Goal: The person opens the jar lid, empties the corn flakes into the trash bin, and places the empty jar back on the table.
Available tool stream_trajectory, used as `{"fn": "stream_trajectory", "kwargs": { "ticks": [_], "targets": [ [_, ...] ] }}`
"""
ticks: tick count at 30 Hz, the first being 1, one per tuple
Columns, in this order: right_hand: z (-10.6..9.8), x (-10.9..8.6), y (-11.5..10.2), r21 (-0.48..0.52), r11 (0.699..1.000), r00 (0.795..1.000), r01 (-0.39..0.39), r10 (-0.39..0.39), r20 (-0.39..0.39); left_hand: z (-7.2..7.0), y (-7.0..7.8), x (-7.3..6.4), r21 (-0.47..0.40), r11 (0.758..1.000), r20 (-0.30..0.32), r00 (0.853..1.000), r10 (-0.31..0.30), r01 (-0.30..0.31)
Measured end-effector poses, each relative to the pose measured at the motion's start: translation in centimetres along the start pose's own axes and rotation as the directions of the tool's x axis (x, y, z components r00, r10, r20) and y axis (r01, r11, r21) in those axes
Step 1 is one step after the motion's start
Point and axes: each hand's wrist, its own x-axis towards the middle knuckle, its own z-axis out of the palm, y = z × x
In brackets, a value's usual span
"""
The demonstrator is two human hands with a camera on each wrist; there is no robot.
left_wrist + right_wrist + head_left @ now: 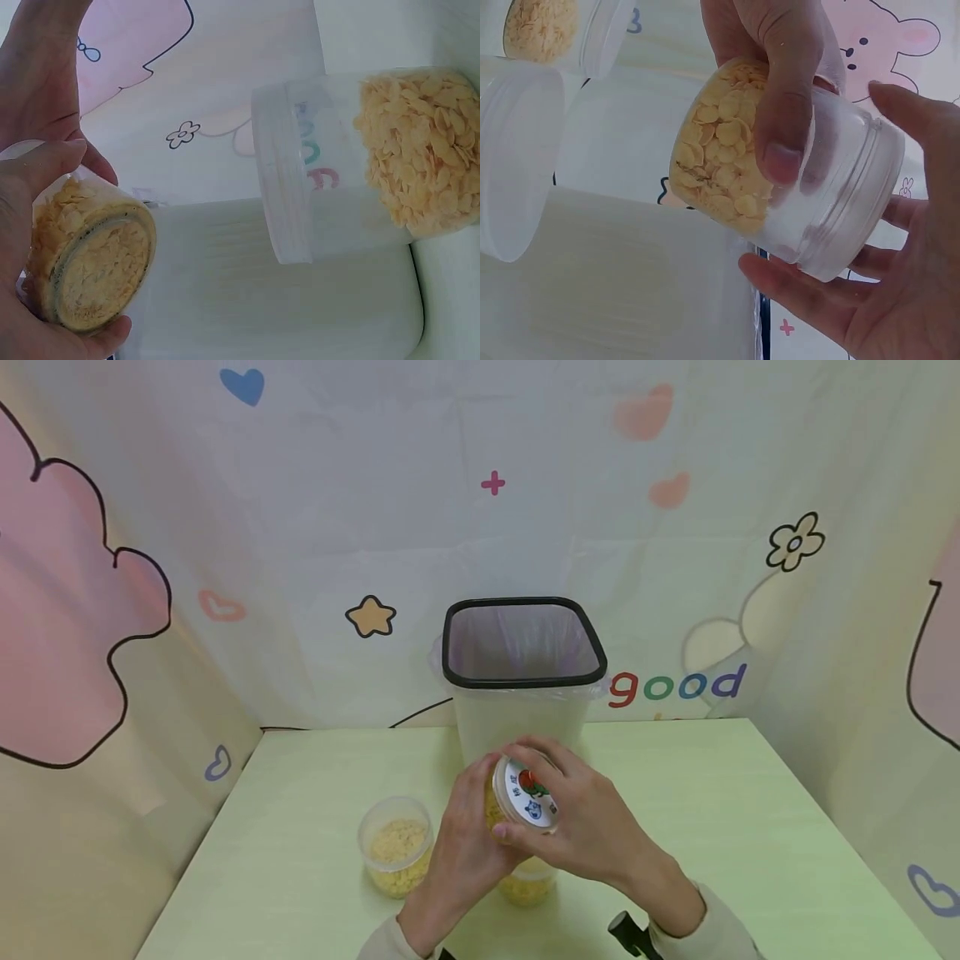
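The fingers of the left hand [467, 839] are grasping the jar [720, 165], with yellow flakes inside; it is tilted and lifted above the desk [285, 868]. The fingers and thumb of the right hand [596, 814] are grasping around its lid [531, 789], which has a printed label. Left of all these fingers stands a second jar [397, 862]; below them, partly hidden, a third one [527, 890]. Beyond the fingers stands the bin [521, 714], lined with a bag [517, 639].
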Motion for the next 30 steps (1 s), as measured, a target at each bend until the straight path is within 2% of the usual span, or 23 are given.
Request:
{"fn": "stream_trajectory", "kwargs": {
  "ticks": [7, 12, 17, 21, 30],
  "targets": [
    [-0.58, -0.04, -0.25, -0.058, 0.996, 0.997, -0.063, 0.061, -0.048, 0.17, -0.20, 0.06, 0.032, 0.999, -0.041, 0.998, 0.039, -0.038],
    [-0.67, 0.17, -0.48, -0.088, 0.986, 0.990, -0.140, 0.138, -0.026, 0.32, -0.32, 0.26, 0.141, 0.987, -0.082, 0.993, 0.091, -0.079],
    [-0.45, 0.29, -0.53, -0.072, 0.977, 0.979, -0.201, 0.202, 0.017, 0.32, -0.41, 0.16, 0.237, 0.967, -0.074, 0.991, 0.112, -0.091],
    [-0.28, 0.22, -0.35, -0.035, 0.983, 0.983, -0.182, 0.183, 0.018, 0.36, -0.52, 0.08, 0.261, 0.959, -0.073, 0.989, 0.130, -0.107],
    [-0.28, -0.06, 0.35, 0.038, 0.996, 0.997, -0.078, 0.078, 0.002, 0.31, -0.56, -0.01, 0.288, 0.950, -0.069, 0.987, 0.146, -0.121]
  ]
}}
